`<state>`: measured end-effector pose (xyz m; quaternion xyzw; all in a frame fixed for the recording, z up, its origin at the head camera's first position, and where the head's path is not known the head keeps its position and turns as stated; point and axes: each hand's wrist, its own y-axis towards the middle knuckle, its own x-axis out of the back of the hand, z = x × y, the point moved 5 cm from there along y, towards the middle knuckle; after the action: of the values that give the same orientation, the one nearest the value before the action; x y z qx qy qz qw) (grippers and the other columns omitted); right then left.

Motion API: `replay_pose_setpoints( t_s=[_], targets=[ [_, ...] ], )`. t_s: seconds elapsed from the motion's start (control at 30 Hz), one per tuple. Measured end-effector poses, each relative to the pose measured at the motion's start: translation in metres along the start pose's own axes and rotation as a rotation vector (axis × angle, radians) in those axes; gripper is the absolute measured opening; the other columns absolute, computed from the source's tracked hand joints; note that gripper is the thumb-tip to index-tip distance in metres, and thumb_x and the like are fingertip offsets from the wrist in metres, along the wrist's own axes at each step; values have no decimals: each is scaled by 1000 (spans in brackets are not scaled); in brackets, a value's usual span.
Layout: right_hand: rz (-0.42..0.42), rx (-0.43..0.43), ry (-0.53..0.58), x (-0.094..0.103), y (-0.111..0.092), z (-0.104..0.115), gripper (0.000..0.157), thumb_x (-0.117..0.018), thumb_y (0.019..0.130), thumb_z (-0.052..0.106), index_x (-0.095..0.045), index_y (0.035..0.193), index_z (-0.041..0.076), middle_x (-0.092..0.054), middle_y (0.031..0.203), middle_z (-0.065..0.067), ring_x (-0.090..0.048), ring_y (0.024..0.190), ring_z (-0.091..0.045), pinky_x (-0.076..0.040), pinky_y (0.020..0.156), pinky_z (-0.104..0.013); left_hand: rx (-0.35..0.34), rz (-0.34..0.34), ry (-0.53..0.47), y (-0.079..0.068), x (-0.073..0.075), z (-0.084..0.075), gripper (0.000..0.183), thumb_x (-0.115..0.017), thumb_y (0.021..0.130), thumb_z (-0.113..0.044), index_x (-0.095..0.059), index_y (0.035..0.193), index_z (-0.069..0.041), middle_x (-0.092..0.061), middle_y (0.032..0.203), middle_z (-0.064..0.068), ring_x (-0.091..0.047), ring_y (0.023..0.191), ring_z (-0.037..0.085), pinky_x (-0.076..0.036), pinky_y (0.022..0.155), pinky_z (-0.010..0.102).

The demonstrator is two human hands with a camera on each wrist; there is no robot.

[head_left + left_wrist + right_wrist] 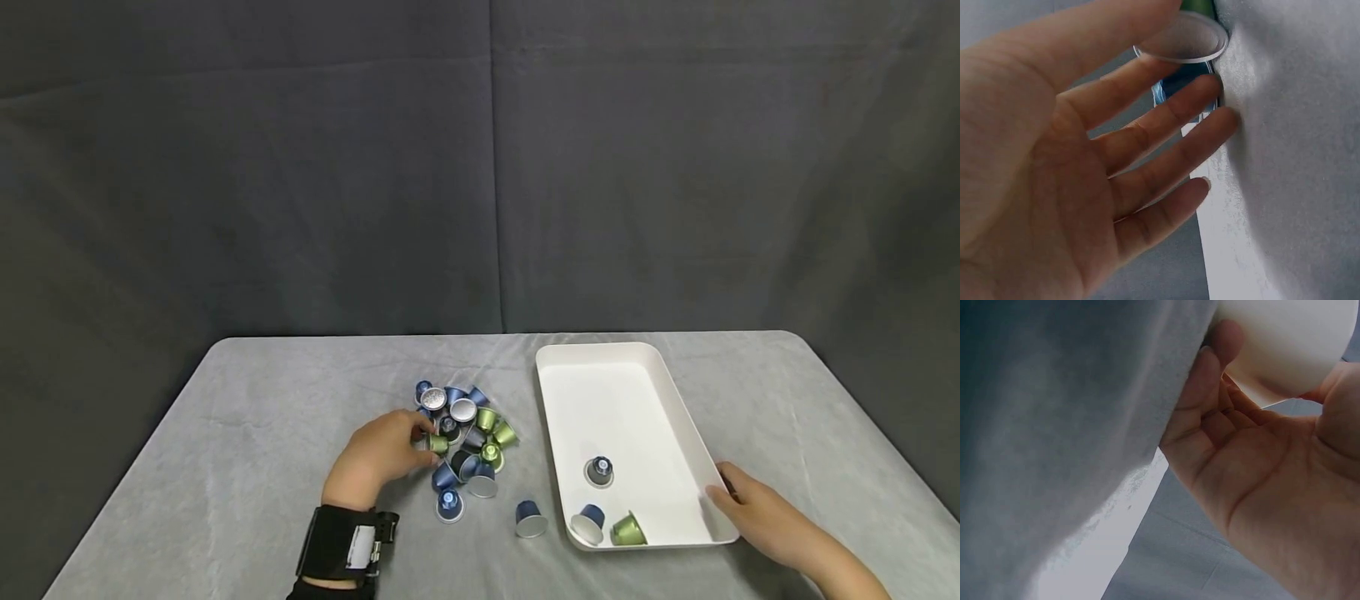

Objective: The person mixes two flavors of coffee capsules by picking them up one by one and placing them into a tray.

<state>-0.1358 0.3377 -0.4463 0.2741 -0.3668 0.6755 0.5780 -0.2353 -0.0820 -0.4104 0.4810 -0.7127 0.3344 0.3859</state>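
Observation:
My left hand [384,450] is at the left side of a pile of coffee capsules, its thumb and index finger pinching a green coffee capsule [437,444]. In the left wrist view that capsule's silver lid [1185,39] faces the camera, while the other fingers spread loosely. Blue, black and green capsules, among them a blue capsule [444,477], crowd around it. On the right, my right hand [765,517] grips the near right corner of a white tray [600,392], thumb over the rim and fingers partly hidden behind its wall [1291,344].
Inside the tray sit a dark capsule [599,471], a blue capsule [589,523] and a green capsule [628,530]. Another blue capsule [530,518] lies between pile and tray. A grey cloth covers the table [225,467]; a dark curtain [300,167] hangs behind it.

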Motion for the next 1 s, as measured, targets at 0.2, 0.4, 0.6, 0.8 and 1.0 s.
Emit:
replay_pose_setpoints(
  t_s=[0.2,0.4,0.6,0.8,1.0],
  targets=[
    [15,-17,10,1,2,-1,28,-48,105,17,-51,119,-7,-63,106,-17,-54,88,-24,-46,70,-38,12,-18,-23,1,4,1,24,-81,81,-19,-66,98,-10,-61,84,0,-52,70,15,-44,63,34],
    [18,-14,-8,2,5,1,31,-48,105,17,-50,122,-8,-63,110,-21,-56,92,-25,-48,73,-40,-16,-41,-15,3,7,2,28,-76,85,-13,-69,111,-10,-66,92,1,-58,82,16,-49,74,39],
    [1,13,-13,2,10,6,28,-49,104,16,-52,120,-8,-63,107,-18,-55,90,-23,-47,72,-38,-55,-136,-11,7,15,2,30,-71,86,-4,-69,115,-9,-62,96,3,-58,85,17,-50,78,40],
    [-1,25,-17,5,13,6,27,-49,104,17,-53,119,-6,-63,102,-14,-54,87,-22,-45,69,-35,-135,-191,-76,6,20,-17,31,-70,90,-5,-67,120,-12,-58,100,0,-57,88,15,-49,77,37],
    [31,-24,0,3,11,-2,36,-48,105,17,-50,125,-12,-62,117,-28,-60,103,-32,-51,80,-47,-237,-200,-155,3,9,-57,33,-68,94,-12,-64,127,-16,-56,102,-5,-55,91,13,-48,77,35]
  ],
)
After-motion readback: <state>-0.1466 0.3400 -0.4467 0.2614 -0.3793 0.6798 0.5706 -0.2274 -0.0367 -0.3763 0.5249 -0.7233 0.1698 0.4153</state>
